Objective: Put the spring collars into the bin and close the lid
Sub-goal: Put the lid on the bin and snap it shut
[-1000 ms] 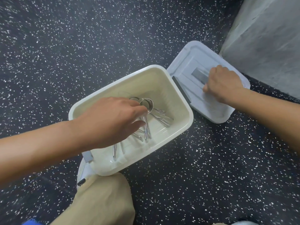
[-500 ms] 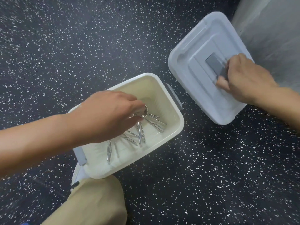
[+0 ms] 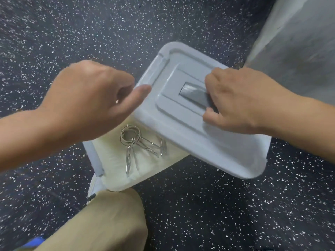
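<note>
Lid going over bin, collars already inside.

Nearest, a knee in tan trousers [image 3: 101,220] against the bin [image 3: 116,180] on the speckled floor [image 3: 217,205]. Spring collars [image 3: 135,144] lie on the bin bottom. Left hand [image 3: 90,100] loosely curled, empty, thumb at the lid [image 3: 190,134] edge, likely to guide alignment. Right hand [image 3: 239,98] fingers closed on the lid handle [image 3: 194,95], holding the lid tilted, partly covering the bin.
</note>
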{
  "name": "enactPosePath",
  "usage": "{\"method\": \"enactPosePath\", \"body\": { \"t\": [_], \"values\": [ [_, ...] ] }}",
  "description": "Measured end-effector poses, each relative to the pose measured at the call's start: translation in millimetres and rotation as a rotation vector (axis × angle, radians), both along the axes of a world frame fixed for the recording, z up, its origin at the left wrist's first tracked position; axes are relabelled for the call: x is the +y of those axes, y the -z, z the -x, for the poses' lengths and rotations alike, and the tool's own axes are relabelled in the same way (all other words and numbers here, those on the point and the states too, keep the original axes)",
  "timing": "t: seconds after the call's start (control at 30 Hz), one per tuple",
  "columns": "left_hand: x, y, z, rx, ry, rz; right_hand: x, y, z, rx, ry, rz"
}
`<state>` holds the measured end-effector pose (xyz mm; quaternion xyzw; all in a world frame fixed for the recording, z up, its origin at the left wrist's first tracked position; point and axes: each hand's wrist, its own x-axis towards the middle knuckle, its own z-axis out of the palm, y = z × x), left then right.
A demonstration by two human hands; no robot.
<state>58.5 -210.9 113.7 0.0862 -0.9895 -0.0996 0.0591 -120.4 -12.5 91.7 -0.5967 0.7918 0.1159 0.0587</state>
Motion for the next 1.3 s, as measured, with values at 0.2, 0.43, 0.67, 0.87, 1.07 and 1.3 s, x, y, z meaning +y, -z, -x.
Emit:
{"method": "enactPosePath", "body": {
  "t": [0.2, 0.43, 0.67, 0.87, 1.07, 1.3],
  "values": [
    [-4, 12, -27, -0.094, -0.018, 0.024, -26, 12, -42, 0.069, -0.218, -0.104],
    [-2, 37, -59, -0.097, -0.185, -0.194, -69, 22, -77, 0.246, -0.426, -0.137],
    [-18, 60, -96, -0.228, -0.474, -0.417, -89, 25, -85, 0.282, -0.447, -0.202],
    [-23, 74, -126, -0.445, -0.704, -0.661, -91, 32, -94, 0.226, -0.453, -0.228],
    [-19, 84, -141, -0.546, -0.816, -0.931, -93, 47, -102, 0.079, -0.384, -0.140],
    [-16, 89, -143, -0.550, -0.813, -0.994, -62, 64, -69, -0.291, 0.038, 0.308]
  ]
}}
